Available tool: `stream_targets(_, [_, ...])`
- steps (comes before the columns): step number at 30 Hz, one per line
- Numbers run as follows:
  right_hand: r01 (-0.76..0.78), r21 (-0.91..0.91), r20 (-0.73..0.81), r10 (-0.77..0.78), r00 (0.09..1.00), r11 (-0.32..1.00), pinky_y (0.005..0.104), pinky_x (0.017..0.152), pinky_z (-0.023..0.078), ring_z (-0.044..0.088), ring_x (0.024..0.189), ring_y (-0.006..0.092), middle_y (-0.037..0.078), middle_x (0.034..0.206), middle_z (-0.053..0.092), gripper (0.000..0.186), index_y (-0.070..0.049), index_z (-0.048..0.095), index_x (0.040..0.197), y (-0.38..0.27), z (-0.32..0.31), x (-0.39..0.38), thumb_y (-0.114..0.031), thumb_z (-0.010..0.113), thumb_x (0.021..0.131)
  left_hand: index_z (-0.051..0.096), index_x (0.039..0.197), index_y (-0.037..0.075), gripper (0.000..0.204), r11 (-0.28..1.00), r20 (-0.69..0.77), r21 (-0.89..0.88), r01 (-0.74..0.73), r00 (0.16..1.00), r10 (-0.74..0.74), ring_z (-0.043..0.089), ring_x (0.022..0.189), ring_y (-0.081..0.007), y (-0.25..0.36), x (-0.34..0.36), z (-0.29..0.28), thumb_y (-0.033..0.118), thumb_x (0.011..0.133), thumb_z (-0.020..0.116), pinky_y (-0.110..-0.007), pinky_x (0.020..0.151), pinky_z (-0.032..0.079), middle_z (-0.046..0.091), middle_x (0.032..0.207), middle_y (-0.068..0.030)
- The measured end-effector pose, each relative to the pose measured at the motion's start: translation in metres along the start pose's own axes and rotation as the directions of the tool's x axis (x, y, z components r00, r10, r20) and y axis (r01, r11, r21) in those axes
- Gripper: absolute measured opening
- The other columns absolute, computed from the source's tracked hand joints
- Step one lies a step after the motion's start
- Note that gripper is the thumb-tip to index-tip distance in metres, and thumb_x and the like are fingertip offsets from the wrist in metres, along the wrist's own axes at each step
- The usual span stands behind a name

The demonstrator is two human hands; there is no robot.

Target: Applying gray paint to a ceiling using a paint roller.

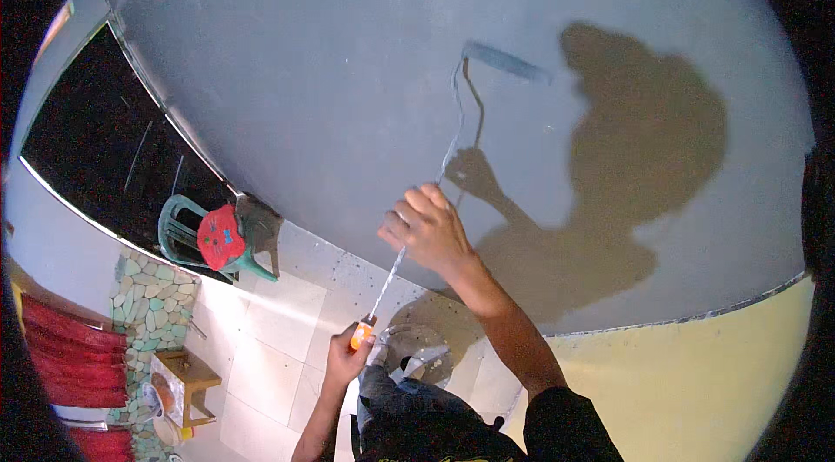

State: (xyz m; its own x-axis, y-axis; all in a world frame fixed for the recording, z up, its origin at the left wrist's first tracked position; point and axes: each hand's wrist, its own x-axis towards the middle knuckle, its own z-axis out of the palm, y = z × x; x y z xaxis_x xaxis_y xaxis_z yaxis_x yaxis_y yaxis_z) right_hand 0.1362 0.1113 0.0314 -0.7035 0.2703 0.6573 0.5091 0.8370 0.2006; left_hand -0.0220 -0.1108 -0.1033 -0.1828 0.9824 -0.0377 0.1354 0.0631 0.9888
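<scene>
Roller rod (pixel 389 284): metallic-looking, streaked with paint. Handle (pixel 362 334): orange, plastic-looking. Roller sleeve (pixel 506 61): texture blurred. Grey wall (pixel 304 70): smooth, largely matt. Floor tiles (pixel 264 379): smooth, glossy under light. Chair (pixel 253 267): green plastic. Curtain (pixel 70 349): red cloth, folded. Cladding (pixel 155 295): rounded stone pieces, uneven. Stand (pixel 198 381): wooden.

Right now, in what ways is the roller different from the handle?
Colour: the roller is blue-grey, while the handle is orange.
Place: the roller appears to be against the grey wall; the handle is gripped, partly hidden, in the left hand.
Sharpness: the roller looks blurred, the handle clearer.
Shared: both belong to one tool, at opposite ends of its rod.
</scene>
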Motion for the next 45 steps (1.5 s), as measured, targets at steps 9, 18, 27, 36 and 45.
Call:
stream_targets(9, [0.031,0.023,-0.154,-0.027,0.988,0.999,0.0362,0.085,0.043,0.054,0.084,0.0188,0.002,0.074,0.058,0.019,-0.009,0.065,0.071,0.014,-0.039,0.022,-0.025,0.075,0.071,0.067,0.112,0.000,0.028,0.998,-0.013,-0.053,-0.019,1.000,0.018,0.048,0.066,-0.0035,0.033,0.010,0.010,0.013,0.087,0.069,-0.022,0.059,0.043,0.058,0.070,0.0028])
stream_targets(18, [-0.090,-0.008,-0.034,0.089,0.995,0.996,0.0373,0.084,0.042,0.054,0.084,0.0200,0.003,0.073,0.060,0.018,-0.008,0.066,0.070,0.012,-0.040,0.013,-0.023,0.075,0.068,0.068,0.110,0.002,0.029,0.997,0.049,0.064,-0.046,0.998,0.043,0.049,0.067,-0.0054,0.028,0.014,-0.001,0.019,0.087,0.072,-0.025,0.061,0.045,0.061,0.071,-0.0006])
stream_targets(27, [-0.086,-0.025,-0.120,0.082,0.989,0.996,0.0371,0.080,0.041,0.051,0.073,0.0191,0.003,0.062,0.053,0.015,-0.009,0.057,0.059,0.010,-0.033,0.011,-0.016,0.067,0.067,0.067,0.115,0.001,0.031,0.997,0.040,-0.076,0.005,0.999,-0.002,0.052,0.077,-0.0053,0.018,0.004,0.005,0.017,0.089,0.070,-0.025,0.069,0.046,0.065,0.083,-0.0015])
stream_targets(36, [-0.101,-0.034,-0.084,0.098,0.992,0.994,0.0374,0.081,0.042,0.051,0.078,0.0196,0.004,0.064,0.053,0.015,-0.008,0.060,0.062,0.011,-0.049,0.031,-0.018,0.068,0.068,0.066,0.117,0.001,0.033,0.999,0.027,-0.018,-0.033,0.999,0.033,0.045,0.071,-0.0050,0.034,0.017,-0.008,0.017,0.089,0.070,-0.023,0.064,0.042,0.056,0.076,0.0041])
stream_targets(45, [-0.092,0.030,-0.154,0.096,0.983,0.995,0.0384,0.082,0.042,0.051,0.078,0.0201,0.004,0.066,0.055,0.016,-0.008,0.059,0.062,0.005,-0.040,0.030,-0.018,0.070,0.068,0.068,0.106,0.000,0.029,0.998,0.002,0.007,-0.061,0.998,0.061,0.040,0.065,-0.0057,0.034,0.017,-0.014,0.021,0.087,0.073,-0.024,0.057,0.038,0.048,0.067,0.0044])
